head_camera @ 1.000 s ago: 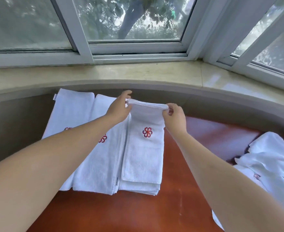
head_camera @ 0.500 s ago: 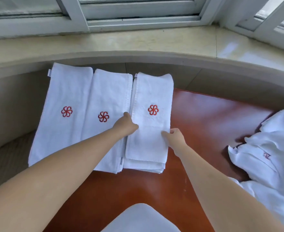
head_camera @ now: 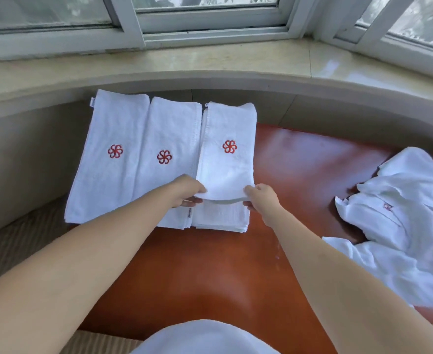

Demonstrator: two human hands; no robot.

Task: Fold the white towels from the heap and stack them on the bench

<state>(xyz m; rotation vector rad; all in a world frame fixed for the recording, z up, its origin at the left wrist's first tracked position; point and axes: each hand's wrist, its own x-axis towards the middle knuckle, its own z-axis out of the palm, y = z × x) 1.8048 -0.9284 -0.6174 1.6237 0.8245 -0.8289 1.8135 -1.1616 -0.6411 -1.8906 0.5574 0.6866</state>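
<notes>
Hands, left [head_camera: 187, 190] and right [head_camera: 261, 198], pinch the top towel [head_camera: 226, 164] bearing a red pinwheel emblem [head_camera: 229, 146]; side label unreadable.

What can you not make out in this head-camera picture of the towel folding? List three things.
- Head view: the towels under the top towel cannot be counted; it covers them.
- Head view: the heap is cut off by the right edge.
- Head view: the left hand fingertips are hidden under the towel's lifted edge.

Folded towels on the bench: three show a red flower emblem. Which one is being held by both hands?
The rightmost folded towel, atop the stack: the left hand and right hand pinch its near corners. The other two lie untouched.
</notes>
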